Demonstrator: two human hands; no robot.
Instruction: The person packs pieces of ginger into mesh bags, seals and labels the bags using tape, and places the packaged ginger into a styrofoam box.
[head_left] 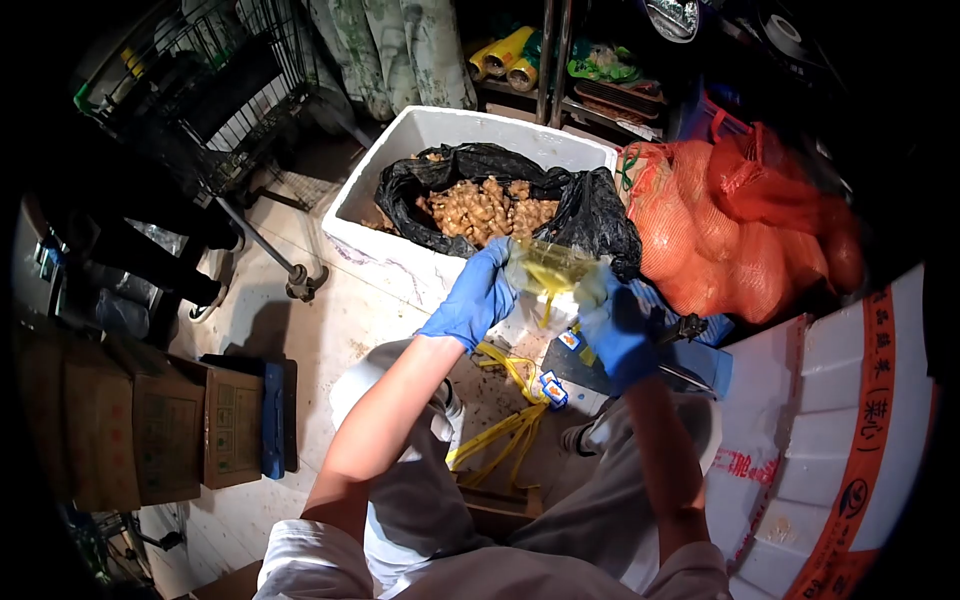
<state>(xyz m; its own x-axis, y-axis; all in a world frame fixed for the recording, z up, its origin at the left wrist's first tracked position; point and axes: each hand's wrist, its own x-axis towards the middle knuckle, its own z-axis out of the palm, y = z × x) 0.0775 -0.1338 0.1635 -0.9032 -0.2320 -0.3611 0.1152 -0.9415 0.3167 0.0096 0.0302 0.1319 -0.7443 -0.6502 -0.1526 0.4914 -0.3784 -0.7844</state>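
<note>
Between my two gloved hands a thin, see-through yellow net bag [552, 268] is stretched out, in front of the white foam box. My left hand [474, 298], in a blue glove, has its fingers closed on the bag's left side. On the other side my right hand [618, 335], also gloved in blue, grips the bag; its fingertips are partly covered by the netting. Beyond them, ginger [485, 210] fills a black plastic bag [590, 215] inside the foam box [385, 255]. Yellow net strips [515, 430] with blue-and-white tags [553, 390] hang or lie below my hands.
Red net sacks [690, 230] bulge at the right of the box. White foam boxes with orange tape [850, 460] stand at lower right. Cardboard cartons [165, 430] line the left. A wire cart [235, 110] and a person's dark-clothed legs [165, 255] are at upper left.
</note>
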